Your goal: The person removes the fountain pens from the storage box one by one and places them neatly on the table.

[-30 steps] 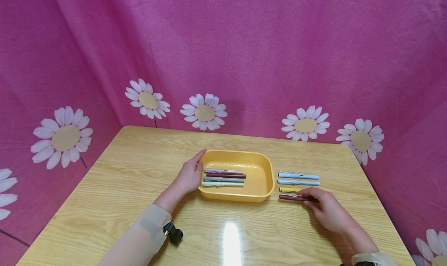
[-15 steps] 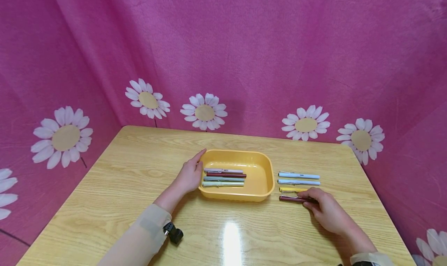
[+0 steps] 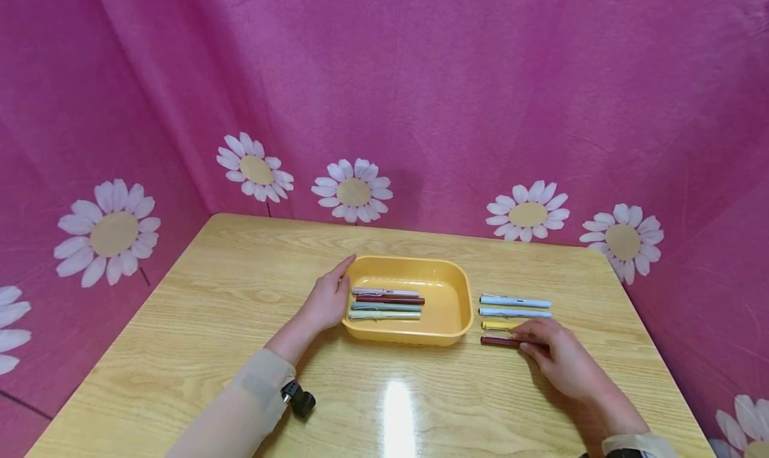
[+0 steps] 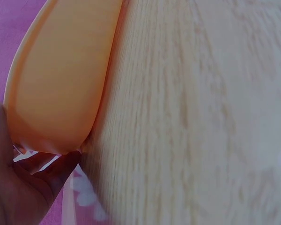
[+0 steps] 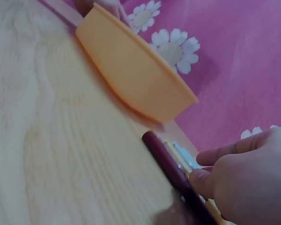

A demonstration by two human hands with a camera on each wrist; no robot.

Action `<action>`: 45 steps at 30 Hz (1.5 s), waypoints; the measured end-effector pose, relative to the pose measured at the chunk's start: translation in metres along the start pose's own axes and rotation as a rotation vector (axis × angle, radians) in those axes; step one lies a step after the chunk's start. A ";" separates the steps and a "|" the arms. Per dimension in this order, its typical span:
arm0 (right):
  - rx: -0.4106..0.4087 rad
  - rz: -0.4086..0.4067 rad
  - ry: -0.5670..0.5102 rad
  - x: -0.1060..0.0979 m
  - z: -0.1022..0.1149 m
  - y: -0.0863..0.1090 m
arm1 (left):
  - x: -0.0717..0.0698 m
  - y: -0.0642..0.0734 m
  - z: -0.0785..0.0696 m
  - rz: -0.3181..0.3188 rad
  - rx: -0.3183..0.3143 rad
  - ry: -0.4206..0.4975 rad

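A yellow plastic tray (image 3: 447, 303) stands mid-table, and its left end is held by my left hand (image 3: 324, 303), fingers at the outer wall. Side by side in its left part lie a lilac pen (image 3: 384, 293), a maroon pen (image 3: 390, 300), a grey-blue pen (image 3: 386, 307) and a pale green pen (image 3: 384, 316). Right of the tray, my right hand (image 3: 565, 358) pinches another maroon pen (image 3: 498, 342) lying on the table, thumb on its near side. The fingers partly cover a yellow pen (image 3: 496, 326) just beyond it.
Two light blue pens (image 3: 515, 302) lie parallel beyond the yellow one. The wooden table (image 3: 240, 264) meets a pink curtain (image 3: 420, 111) with daisies at its back and sides. A black wrist camera (image 3: 298, 399) sits on my left sleeve.
The held maroon pen has shifted slightly toward me, widening its gap from the yellow pen. My left hand and the tray have stayed in place.
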State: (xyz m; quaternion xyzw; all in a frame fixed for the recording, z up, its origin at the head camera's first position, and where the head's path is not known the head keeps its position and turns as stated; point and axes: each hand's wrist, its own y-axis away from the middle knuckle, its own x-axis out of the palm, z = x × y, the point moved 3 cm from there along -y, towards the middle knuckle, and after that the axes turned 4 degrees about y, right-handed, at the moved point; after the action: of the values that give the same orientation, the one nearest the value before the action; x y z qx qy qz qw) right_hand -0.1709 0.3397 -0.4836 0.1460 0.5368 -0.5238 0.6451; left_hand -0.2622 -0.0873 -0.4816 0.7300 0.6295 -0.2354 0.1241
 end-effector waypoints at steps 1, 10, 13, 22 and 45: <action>-0.014 -0.013 -0.007 -0.001 0.002 -0.002 | 0.000 0.000 0.000 0.001 -0.002 0.001; -0.041 -0.065 -0.067 -0.011 0.025 -0.026 | 0.000 0.000 0.000 0.004 0.005 -0.005; -0.066 -0.079 -0.109 -0.013 0.037 -0.037 | 0.000 -0.001 0.000 0.004 0.008 -0.005; -0.130 -0.063 -0.216 -0.005 0.065 -0.070 | -0.001 -0.001 -0.001 0.003 -0.002 -0.010; -0.105 0.106 -0.358 0.038 0.088 -0.129 | 0.001 -0.001 -0.001 -0.002 -0.012 -0.009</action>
State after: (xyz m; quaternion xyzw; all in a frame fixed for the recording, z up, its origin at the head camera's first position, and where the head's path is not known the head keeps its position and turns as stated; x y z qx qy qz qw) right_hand -0.2356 0.2012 -0.4338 0.0447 0.4316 -0.4781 0.7637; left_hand -0.2633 -0.0860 -0.4810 0.7275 0.6312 -0.2349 0.1310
